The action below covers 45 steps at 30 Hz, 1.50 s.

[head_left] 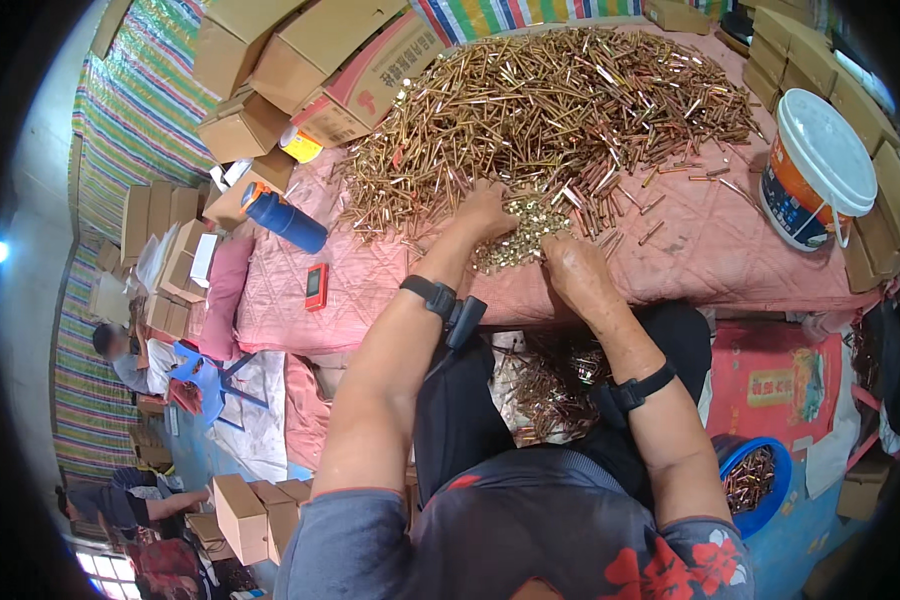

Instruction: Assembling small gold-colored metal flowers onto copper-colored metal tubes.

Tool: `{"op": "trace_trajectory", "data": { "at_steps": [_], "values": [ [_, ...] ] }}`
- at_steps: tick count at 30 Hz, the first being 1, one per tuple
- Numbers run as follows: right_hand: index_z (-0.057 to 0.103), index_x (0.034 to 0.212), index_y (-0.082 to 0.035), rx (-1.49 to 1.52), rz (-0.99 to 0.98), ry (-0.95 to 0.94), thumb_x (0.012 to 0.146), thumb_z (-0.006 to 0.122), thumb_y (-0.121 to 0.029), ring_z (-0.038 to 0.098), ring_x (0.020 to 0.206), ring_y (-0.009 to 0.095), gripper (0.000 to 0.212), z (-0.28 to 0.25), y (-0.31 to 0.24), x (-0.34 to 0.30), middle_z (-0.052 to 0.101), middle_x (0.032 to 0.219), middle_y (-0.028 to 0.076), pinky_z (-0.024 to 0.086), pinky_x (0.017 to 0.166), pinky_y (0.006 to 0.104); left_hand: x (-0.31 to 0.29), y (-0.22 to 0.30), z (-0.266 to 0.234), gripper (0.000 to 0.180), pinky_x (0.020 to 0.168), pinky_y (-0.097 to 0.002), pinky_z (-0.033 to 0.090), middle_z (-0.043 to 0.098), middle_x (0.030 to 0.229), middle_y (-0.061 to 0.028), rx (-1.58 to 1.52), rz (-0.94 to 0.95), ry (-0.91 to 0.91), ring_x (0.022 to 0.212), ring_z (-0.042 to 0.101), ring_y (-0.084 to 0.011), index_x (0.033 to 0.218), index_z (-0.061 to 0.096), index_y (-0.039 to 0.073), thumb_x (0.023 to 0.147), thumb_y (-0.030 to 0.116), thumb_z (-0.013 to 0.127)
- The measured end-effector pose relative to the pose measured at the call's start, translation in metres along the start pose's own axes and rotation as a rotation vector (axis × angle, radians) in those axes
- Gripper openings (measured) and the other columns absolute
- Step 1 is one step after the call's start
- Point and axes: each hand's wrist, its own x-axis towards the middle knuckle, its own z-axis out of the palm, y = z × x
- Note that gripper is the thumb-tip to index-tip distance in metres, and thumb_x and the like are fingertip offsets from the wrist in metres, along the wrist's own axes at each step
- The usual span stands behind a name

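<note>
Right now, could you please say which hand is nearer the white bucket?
Right: the right hand is left of the white bucket, beside the small gold pieces; the left hand is farther left, across those pieces.

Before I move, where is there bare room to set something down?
The pink quilted cloth is bare between the red rectangular device and the left forearm, and along its near edge between the right hand and the white-and-orange plastic bucket. Crowded: under the heap of thin metallic tubes and around the small gold pieces by the left hand.
</note>
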Motion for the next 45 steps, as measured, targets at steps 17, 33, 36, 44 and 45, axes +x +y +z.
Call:
{"op": "trace_trajectory", "data": {
  "at_steps": [17,33,36,44,45],
  "values": [
    [0.057,0.079,-0.002,-0.02,-0.063,0.048,0.074,0.056,-0.003,0.062,0.069,0.037,0.005,0.002,-0.003,0.0,0.06,0.08,0.018,0.05,0.062,0.0456,-0.011,-0.037,0.011,0.048,0.093,-0.034,0.045,0.057,0.108,-0.0167,-0.129,0.131,0.275,0.105,0.055,-0.0316,0.105,0.065,0.002,0.06,0.016,0.073],
    [0.058,0.081,-0.002,-0.025,-0.038,-0.021,0.072,0.059,-0.001,0.064,0.072,0.035,0.009,-0.002,-0.003,0.001,0.061,0.084,0.018,0.051,0.064,0.0434,-0.056,-0.096,-0.035,0.026,0.073,-0.0327,0.048,0.06,0.086,-0.0102,-0.228,0.253,0.286,0.08,0.059,-0.0242,0.082,0.064,0.002,0.064,0.013,0.079],
    [0.058,0.08,-0.002,-0.037,-0.039,-0.006,0.073,0.059,-0.001,0.064,0.072,0.035,0.008,-0.003,-0.002,0.0,0.061,0.084,0.018,0.052,0.065,0.0432,-0.058,-0.096,-0.052,0.029,0.076,-0.037,0.049,0.06,0.092,-0.0135,0.133,0.083,0.107,0.086,0.06,-0.0288,0.086,0.065,0.003,0.063,0.015,0.077],
    [0.059,0.081,-0.001,-0.013,-0.03,-0.01,0.076,0.054,-0.001,0.063,0.073,0.037,0.007,-0.001,-0.009,0.001,0.061,0.083,0.019,0.052,0.067,0.0444,-0.026,-0.025,-0.019,0.033,0.084,-0.0402,0.047,0.063,0.097,-0.0164,-0.129,0.454,0.236,0.095,0.058,-0.0345,0.106,0.063,0.005,0.074,0.0,0.06],
    [0.059,0.081,-0.001,-0.007,-0.037,-0.016,0.076,0.054,-0.001,0.063,0.073,0.037,0.007,0.001,-0.008,0.001,0.061,0.083,0.019,0.052,0.067,0.0444,-0.021,-0.016,-0.015,0.037,0.084,-0.0408,0.047,0.063,0.098,-0.0166,-0.086,0.418,0.205,0.096,0.058,-0.035,0.109,0.062,0.005,0.073,-0.003,0.058]
  ]
}}
